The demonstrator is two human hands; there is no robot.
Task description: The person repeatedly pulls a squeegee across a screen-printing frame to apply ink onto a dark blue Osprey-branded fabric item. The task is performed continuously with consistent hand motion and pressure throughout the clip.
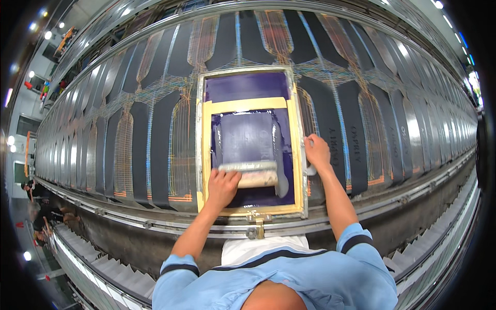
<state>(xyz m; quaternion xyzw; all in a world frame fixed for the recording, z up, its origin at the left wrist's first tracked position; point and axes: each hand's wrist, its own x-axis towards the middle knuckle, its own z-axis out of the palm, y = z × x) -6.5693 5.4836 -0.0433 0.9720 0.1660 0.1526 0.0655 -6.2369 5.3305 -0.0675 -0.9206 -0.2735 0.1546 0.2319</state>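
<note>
A screen printing frame (200, 150) with a metal border lies on the long table in front of me. Yellow tape (243, 105) edges its mesh, and dark purple ink (243, 85) covers parts of it. My left hand (223, 187) is closed around the left end of a squeegee (258, 179), which lies across the lower half of the mesh. Its holder looks like pale, stained wood. At the frame's right edge, my right hand (317, 152) is closed on the side, next to a pale curved handle (310, 170). Its fingertips are partly hidden.
Dark fabric pieces (328, 124) lie in rows along the table, some bearing printed lettering. Blue and orange lines mark the surface between them. A metal rail (155, 225) runs along the near edge, with a clamp (260, 229) below the frame. Other people (44, 217) are far left.
</note>
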